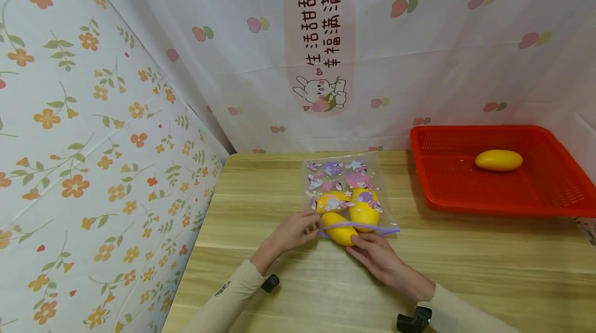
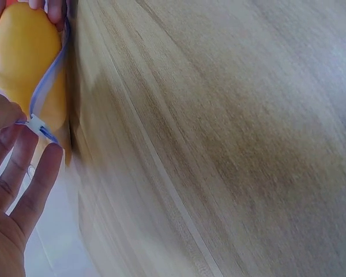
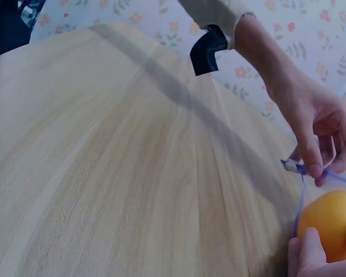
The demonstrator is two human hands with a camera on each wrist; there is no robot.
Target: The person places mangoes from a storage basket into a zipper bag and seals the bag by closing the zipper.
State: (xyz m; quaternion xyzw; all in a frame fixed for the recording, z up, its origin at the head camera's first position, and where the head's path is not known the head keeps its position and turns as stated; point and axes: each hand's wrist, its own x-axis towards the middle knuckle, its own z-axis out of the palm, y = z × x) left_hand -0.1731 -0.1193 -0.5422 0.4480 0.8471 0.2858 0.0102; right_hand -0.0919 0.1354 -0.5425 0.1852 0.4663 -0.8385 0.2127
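A clear zip bag [image 1: 343, 180] with pink and purple cartoon prints lies on the table, its purple-edged mouth facing me. Inside it, two yellow mangoes [image 1: 364, 214] show through the plastic. A third mango [image 1: 343, 237] sits partly in the mouth, its near end outside. My right hand [image 1: 379, 261] grips that near end between thumb and fingers. At the mouth's left corner, my left hand [image 1: 292, 231] pinches the purple edge by the white slider [image 2: 37, 124]. The left wrist view has the held mango [image 2: 27, 49] between the two spread edges of the mouth.
A red plastic basket [image 1: 447, 206] stands at the back right, with one more mango [image 1: 498, 160] in it. The wooden table [image 1: 261, 188] meets a printed curtain [image 1: 223, 64] at the back and a floral one [image 1: 93, 167] on the left.
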